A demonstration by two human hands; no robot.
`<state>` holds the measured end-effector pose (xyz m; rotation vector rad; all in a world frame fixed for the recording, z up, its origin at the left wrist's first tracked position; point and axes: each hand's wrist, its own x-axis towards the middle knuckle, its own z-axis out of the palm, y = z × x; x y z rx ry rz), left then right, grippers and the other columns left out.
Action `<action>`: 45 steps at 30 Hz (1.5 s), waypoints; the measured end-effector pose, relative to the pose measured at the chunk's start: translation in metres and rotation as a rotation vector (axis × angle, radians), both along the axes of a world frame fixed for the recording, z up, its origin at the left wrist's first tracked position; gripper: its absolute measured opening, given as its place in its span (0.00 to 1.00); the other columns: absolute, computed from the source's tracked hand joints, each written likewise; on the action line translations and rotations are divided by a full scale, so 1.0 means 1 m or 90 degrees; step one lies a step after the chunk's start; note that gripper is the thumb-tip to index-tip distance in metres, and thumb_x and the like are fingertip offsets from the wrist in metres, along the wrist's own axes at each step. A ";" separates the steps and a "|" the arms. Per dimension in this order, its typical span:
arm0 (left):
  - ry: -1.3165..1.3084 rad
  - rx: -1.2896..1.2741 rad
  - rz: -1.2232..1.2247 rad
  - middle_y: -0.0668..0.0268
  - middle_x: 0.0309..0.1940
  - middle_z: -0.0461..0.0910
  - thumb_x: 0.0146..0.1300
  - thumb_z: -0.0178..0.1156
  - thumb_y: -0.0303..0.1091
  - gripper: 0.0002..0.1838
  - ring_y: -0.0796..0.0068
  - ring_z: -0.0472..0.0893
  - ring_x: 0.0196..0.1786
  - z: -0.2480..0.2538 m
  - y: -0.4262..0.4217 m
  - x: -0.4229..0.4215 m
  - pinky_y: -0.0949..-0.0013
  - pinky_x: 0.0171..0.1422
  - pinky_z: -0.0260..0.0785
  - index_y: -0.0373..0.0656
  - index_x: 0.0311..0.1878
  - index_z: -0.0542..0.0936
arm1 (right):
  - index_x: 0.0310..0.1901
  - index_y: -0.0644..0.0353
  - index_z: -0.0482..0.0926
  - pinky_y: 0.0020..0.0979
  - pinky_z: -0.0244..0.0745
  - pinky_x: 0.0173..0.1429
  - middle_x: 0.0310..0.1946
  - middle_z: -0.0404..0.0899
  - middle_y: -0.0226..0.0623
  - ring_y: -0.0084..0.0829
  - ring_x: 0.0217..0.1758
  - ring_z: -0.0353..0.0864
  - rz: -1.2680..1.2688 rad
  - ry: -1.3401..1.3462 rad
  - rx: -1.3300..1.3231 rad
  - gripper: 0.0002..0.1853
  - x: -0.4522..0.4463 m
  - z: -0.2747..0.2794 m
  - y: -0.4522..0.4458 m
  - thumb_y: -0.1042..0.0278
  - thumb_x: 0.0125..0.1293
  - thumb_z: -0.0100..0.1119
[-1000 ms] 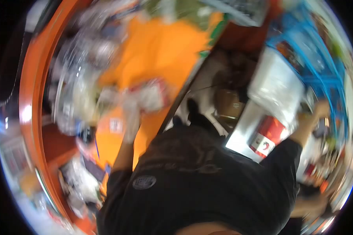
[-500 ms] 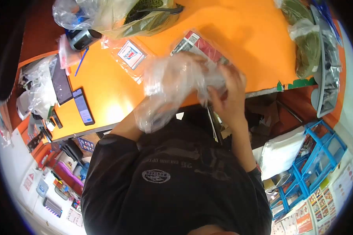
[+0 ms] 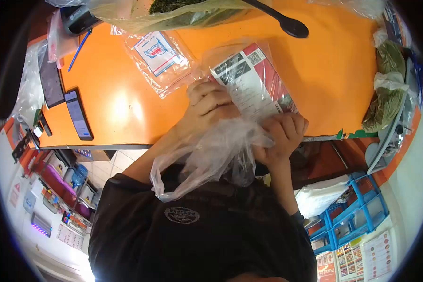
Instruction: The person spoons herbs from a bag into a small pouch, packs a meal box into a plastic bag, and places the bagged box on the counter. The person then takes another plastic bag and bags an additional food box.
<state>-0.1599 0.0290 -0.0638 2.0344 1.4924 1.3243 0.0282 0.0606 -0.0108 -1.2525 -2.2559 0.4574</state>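
Observation:
A clear plastic bag (image 3: 225, 145) with handles hangs over the near table edge and against my shirt. A red, white and black printed flat packet or card (image 3: 249, 77) shows through its far part, lying on the table. My left hand (image 3: 209, 101) is curled on the left side of the bag, near the packet's lower left corner. My right hand (image 3: 284, 134) has its fingers closed on the bag at the packet's lower right corner. The fingertips of both hands are partly hidden by plastic.
An orange table (image 3: 329, 75) holds a zip bag with a white label (image 3: 157, 54) and a phone (image 3: 79, 114). A large bag of green herbs (image 3: 174, 16) and a black spoon (image 3: 291, 26) lie at the back. Tied green bags (image 3: 387, 101) stand right; blue racks (image 3: 348, 211) are below.
The view has shifted. The bag has dropped from a blurred bunch around my left hand to hanging below both hands, and more of the printed packet shows.

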 end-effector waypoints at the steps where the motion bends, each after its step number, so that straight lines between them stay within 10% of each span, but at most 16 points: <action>1: 0.014 -0.009 -0.043 0.76 0.33 0.71 0.36 0.68 0.37 0.16 0.70 0.70 0.45 0.002 0.002 -0.005 0.63 0.54 0.58 0.55 0.33 0.81 | 0.24 0.50 0.76 0.35 0.56 0.40 0.24 0.69 0.27 0.32 0.32 0.68 0.014 0.003 0.008 0.12 0.001 0.000 0.001 0.52 0.46 0.57; 24: -0.047 -0.085 0.009 0.72 0.31 0.72 0.33 0.69 0.33 0.11 0.67 0.69 0.44 0.000 0.005 0.000 0.64 0.48 0.57 0.50 0.25 0.80 | 0.34 0.47 0.81 0.34 0.58 0.44 0.29 0.71 0.25 0.30 0.39 0.69 0.080 -0.018 -0.083 0.14 0.002 0.022 0.006 0.61 0.40 0.62; 28: 0.009 -0.173 -0.086 0.65 0.32 0.72 0.38 0.68 0.32 0.13 0.63 0.69 0.42 0.073 0.006 -0.003 0.65 0.45 0.58 0.44 0.30 0.78 | 0.33 0.53 0.79 0.39 0.60 0.51 0.32 0.74 0.33 0.34 0.43 0.70 0.017 -0.232 -0.135 0.10 0.022 0.040 0.008 0.69 0.44 0.60; 32: -0.201 -0.198 -0.102 0.64 0.41 0.72 0.45 0.65 0.25 0.13 0.68 0.70 0.47 0.113 0.017 -0.005 0.68 0.53 0.61 0.39 0.37 0.78 | 0.33 0.63 0.76 0.31 0.63 0.52 0.33 0.76 0.38 0.34 0.44 0.71 -0.219 0.202 0.004 0.04 0.090 0.121 0.020 0.78 0.55 0.54; 35: -0.408 -0.404 -0.260 0.66 0.38 0.74 0.52 0.63 0.24 0.14 0.74 0.72 0.44 0.143 0.013 -0.002 0.71 0.53 0.64 0.39 0.43 0.76 | 0.33 0.63 0.77 0.29 0.64 0.51 0.35 0.76 0.36 0.30 0.44 0.72 -0.332 0.222 0.110 0.03 0.116 0.152 -0.004 0.76 0.59 0.55; 39: -0.570 -0.352 -0.318 0.69 0.36 0.76 0.62 0.58 0.29 0.12 0.79 0.74 0.40 0.171 0.006 0.022 0.75 0.51 0.65 0.40 0.48 0.73 | 0.61 0.60 0.62 0.39 0.58 0.63 0.61 0.63 0.42 0.40 0.63 0.62 -0.102 0.180 -0.026 0.37 0.066 0.153 -0.025 0.60 0.50 0.66; 45: -0.480 -0.152 -0.244 0.68 0.36 0.76 0.65 0.53 0.30 0.08 0.76 0.74 0.40 0.176 0.034 -0.014 0.73 0.49 0.65 0.39 0.42 0.77 | 0.33 0.67 0.75 0.27 0.70 0.35 0.22 0.75 0.34 0.25 0.28 0.74 -0.133 0.158 -0.172 0.05 0.077 0.162 -0.024 0.80 0.53 0.51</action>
